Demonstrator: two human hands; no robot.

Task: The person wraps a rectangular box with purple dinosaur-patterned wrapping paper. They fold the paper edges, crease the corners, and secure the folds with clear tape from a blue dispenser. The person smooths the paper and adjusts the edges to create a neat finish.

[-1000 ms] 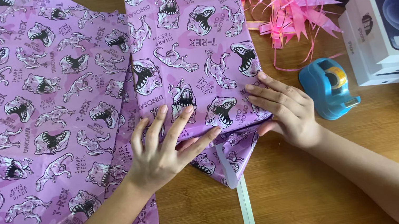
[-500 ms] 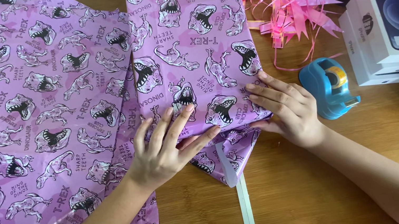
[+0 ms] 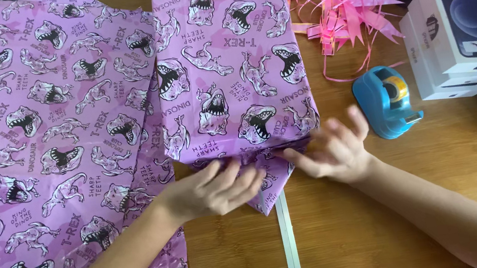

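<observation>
I have the wrapped box (image 3: pixel 231 65) lying mid-tabletop, and both hands work its near end flap (image 3: pixel 268 177): my left hand (image 3: pixel 218 188) has fingers pressed together on the fold, while my right hand (image 3: pixel 334 151) is blurred, its fingers loosely apart. I'd crease tight against the box edge. The white boxes (image 3: pixel 459 35) at right stay closed, contents unseen.

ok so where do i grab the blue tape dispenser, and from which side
Take the blue tape dispenser by its rounded back hump, coming from above and the left. Its tape roll and cutting end face right toward the white boxes, so that side is crowded; the wooden table below and left of it is open, near the right hand.
</observation>
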